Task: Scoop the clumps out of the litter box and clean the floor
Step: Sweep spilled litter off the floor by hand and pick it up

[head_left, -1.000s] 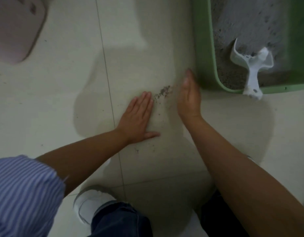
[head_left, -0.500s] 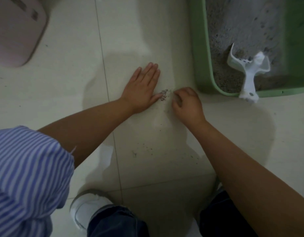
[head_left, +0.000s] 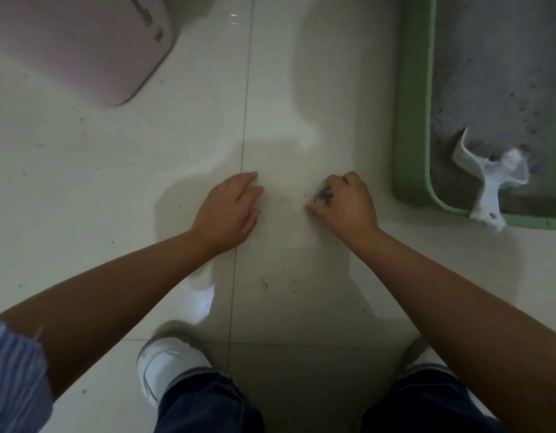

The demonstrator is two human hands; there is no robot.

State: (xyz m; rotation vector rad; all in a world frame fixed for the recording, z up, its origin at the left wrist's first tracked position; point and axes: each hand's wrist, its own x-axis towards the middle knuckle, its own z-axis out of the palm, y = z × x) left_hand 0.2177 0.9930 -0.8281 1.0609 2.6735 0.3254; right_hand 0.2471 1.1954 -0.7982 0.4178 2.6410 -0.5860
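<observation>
On the pale tiled floor, my right hand has its fingers curled round a small pile of spilled grey litter, pinching it against the tile. My left hand rests on the floor a hand's width to the left, fingers loosely bent and holding nothing. A few loose grains lie scattered nearer to me. The green litter box stands at the right with grey litter inside. A white scoop lies in its near corner, handle over the rim.
A pink rounded bin stands at the upper left. My white shoes and dark trousers are at the bottom. Bare tile stretches to the left and between the bin and the litter box.
My right hand has closed over the litter pile, gathering it. My left hand has drawn away from the pile to the left and its fingers have bent.
</observation>
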